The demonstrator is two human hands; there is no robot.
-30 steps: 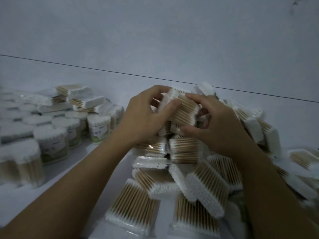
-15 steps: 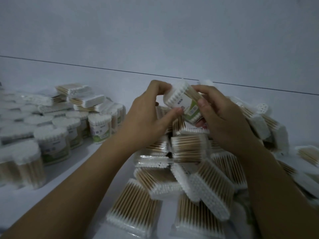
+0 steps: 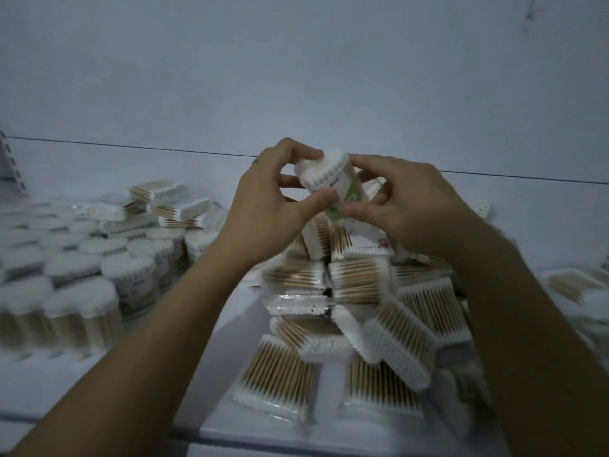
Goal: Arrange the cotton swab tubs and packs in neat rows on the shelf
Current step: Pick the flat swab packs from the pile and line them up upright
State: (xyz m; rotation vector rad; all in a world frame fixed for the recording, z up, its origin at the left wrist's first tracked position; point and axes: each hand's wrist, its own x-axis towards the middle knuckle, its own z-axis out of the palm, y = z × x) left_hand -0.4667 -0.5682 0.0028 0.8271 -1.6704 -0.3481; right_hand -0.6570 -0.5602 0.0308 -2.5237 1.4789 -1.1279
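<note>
We held one tub (image 3: 331, 178) in both hands at the centre of the frame, raised above the heap of packs (image 3: 359, 282) and clear of it. The tub was tilted, with its white cotton-tipped end towards us and its green-printed label lower down. The lettering on the label was too small to read.

Our left hand (image 3: 263, 206) gripped the tub with the thumb pressed on its side and the fingers (image 3: 296, 150) curled over its top edge. Our right hand (image 3: 405, 206) pinched it from the other side between thumb and forefinger. The remaining right fingers were tucked behind the tub, and we could not tell how they lay. The far end of the tub was hidden between our palms.

Below, the packs lay tumbled at all angles on the white shelf (image 3: 49, 384), several of them covered by our forearms. At the right of the frame more packs (image 3: 573, 285) were smeared by blur and cut off by the edge.

At the left stood rows of upright tubs (image 3: 131, 272). The nearest were badly blurred and those at the far left ran out of the frame. A few flat packs (image 3: 171, 206) rested on top of the tubs at the back. The shelf's front edge was cut off at the bottom of the frame.
</note>
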